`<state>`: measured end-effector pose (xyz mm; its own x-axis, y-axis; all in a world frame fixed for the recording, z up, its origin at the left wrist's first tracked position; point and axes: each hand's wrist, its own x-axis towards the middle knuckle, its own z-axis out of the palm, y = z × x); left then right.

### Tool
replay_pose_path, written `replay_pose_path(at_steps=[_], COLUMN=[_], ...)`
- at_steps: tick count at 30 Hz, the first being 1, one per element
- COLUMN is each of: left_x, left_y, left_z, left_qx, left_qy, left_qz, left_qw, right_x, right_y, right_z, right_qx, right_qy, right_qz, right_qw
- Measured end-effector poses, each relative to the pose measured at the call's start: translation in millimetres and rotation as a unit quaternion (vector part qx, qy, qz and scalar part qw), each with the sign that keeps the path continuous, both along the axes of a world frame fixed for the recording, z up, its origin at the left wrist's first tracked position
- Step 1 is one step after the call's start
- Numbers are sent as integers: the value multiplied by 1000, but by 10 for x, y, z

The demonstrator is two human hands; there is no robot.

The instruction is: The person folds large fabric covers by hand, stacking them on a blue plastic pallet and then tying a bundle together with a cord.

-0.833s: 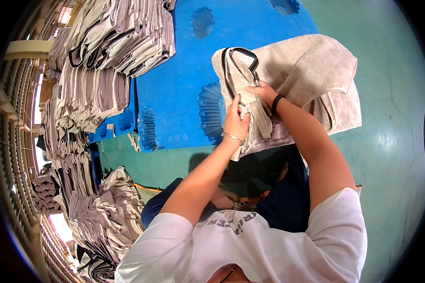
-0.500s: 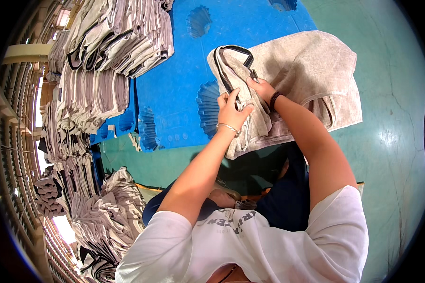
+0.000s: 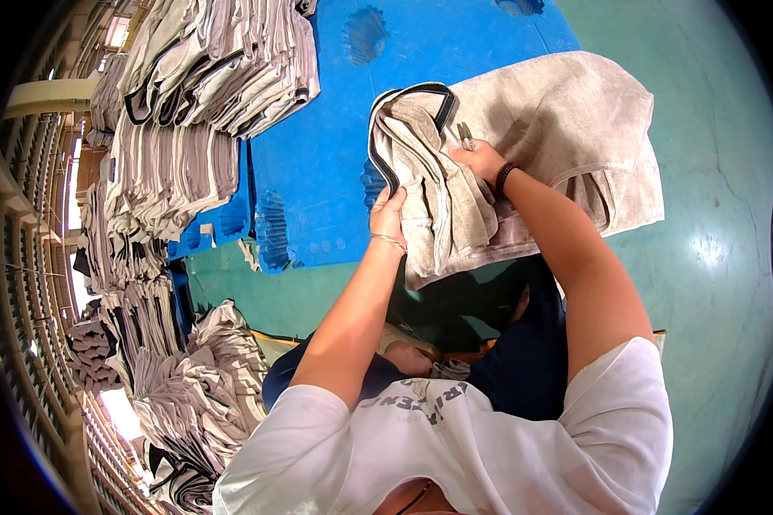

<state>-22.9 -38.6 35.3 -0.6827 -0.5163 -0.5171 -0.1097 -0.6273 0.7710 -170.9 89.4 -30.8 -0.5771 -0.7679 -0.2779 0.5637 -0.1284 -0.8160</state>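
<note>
A beige cloth piece [image 3: 567, 112] with a black-edged opening lies bunched and folded across the blue platform's edge in front of me. My left hand [image 3: 389, 216] is closed on the cloth's left side, at the lower end of the black edging. My right hand [image 3: 479, 161] rests on the middle of the cloth with its fingers wrapped round small metal thread snips [image 3: 465, 135], whose two narrow blades point away from me. The snips' handles are hidden in the fingers. Whether the cloth is a garment or a cover I cannot tell.
The blue ribbed platform [image 3: 318, 189] lies on a green floor [image 3: 713, 283]. Tall stacks of folded beige cloth [image 3: 223, 69] stand at the far left. Nearer on the left sits a loose heap of similar cloth [image 3: 189, 369].
My left hand has moved left and slightly nearer to me, drawing the black-edged side outward and spreading its folds. My right hand stays nearly in place; more of the snips' blades shows.
</note>
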Motion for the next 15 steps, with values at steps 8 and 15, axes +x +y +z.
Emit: replay_pose_path(at_steps=[8,15], left_x=[54,-41], left_y=[-63,73], left_z=[132,403], left_qx=[-227,-706], left_qy=[-75,-28], left_qz=[102,-47], left_qw=[966,707], right_x=[0,-19], right_y=[2,10], right_z=[-10,-77], right_qx=[-7,10], right_qy=[-40,-27], right_qz=[-2,-18], right_qw=[999,999])
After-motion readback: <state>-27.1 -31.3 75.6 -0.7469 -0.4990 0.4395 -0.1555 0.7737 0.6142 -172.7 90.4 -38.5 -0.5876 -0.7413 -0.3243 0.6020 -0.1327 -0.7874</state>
